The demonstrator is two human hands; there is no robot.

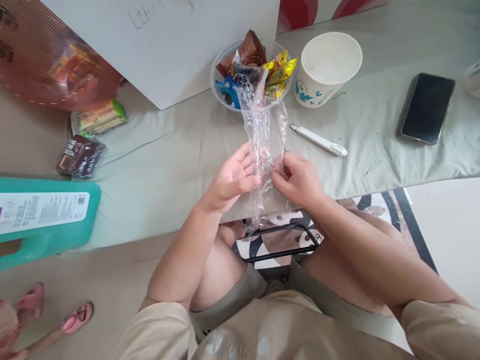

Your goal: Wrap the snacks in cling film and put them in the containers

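Two hands meet just above our knees, at the counter's (168, 165) near edge: our left hand (230, 180) and right hand (298, 180) both pinch a crumpled clear plastic bag (262, 135), fingers closed on its lower part. The bag stands up between them, looks empty, and its top leans toward a clear round bowl (219, 92) heaped with wrapped snacks (258, 67). So far nothing appears to be inside the bag, and the snacks all sit in the bowl. Beyond the right hand lie a white pen-like stick (318, 140), a white paper cup (328, 67) and a black phone (427, 107).
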